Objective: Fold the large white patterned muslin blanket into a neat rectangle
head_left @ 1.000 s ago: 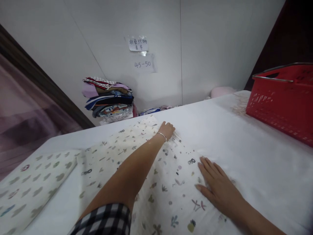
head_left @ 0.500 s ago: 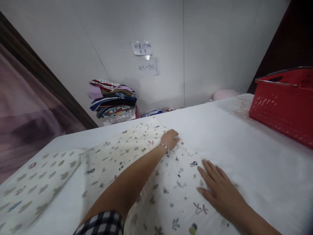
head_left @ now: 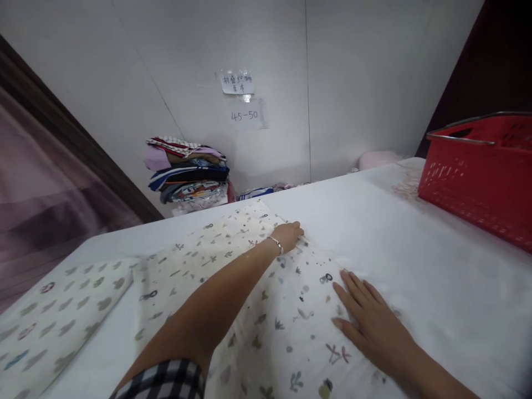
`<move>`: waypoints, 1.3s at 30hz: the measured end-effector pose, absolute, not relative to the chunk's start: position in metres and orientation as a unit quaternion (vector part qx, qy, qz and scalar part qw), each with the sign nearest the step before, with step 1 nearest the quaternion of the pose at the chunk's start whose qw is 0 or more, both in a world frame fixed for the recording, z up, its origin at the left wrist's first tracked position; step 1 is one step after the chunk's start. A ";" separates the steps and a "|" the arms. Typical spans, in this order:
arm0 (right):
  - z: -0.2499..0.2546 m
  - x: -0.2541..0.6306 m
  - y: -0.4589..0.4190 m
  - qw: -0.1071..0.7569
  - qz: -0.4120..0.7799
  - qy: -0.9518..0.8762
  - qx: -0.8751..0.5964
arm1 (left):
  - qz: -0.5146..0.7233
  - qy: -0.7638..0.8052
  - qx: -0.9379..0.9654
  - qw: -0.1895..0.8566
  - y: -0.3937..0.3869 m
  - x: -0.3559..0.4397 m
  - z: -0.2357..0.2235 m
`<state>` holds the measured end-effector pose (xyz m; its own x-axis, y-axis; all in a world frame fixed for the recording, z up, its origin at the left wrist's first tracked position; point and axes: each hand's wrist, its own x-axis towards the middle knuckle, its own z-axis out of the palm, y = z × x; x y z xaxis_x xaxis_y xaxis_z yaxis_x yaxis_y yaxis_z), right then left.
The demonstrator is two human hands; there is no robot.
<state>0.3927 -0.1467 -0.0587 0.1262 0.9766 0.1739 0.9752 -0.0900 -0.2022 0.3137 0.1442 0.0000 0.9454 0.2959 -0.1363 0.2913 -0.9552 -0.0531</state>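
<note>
A cream cloth with small printed figures lies spread across the white table. My left hand, a thin bracelet on its wrist, reaches far forward and presses on the cloth's right edge, fingers curled down onto the fabric. My right hand lies flat on the cloth's near right edge, fingers stretched out and together. Neither hand lifts anything.
A second patterned cloth lies folded at the left. A red plastic basket stands at the right. A stack of folded clothes sits against the wall beyond the table's far edge, under two paper labels.
My left hand slid a little along the cloth's right edge, first back toward me, then slightly outward. My right hand stayed flat in place.
</note>
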 end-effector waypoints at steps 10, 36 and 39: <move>-0.060 0.392 -0.147 0.134 0.008 -0.657 -0.742 | 0.105 -0.131 -0.984 0.067 0.146 0.322 0.011; -0.058 0.391 -0.147 0.131 0.007 -0.655 -0.744 | 0.050 -0.047 -0.995 0.067 0.151 0.315 0.014; -0.058 0.391 -0.147 0.141 0.004 -0.654 -0.743 | 0.039 -0.064 -0.997 0.027 0.155 0.307 0.013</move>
<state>0.3913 -0.1470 -0.0584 0.1436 0.9734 0.1783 0.9711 -0.1039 -0.2148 0.3067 0.1549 0.0129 0.9887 0.1303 -0.0737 0.1260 -0.9902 -0.0597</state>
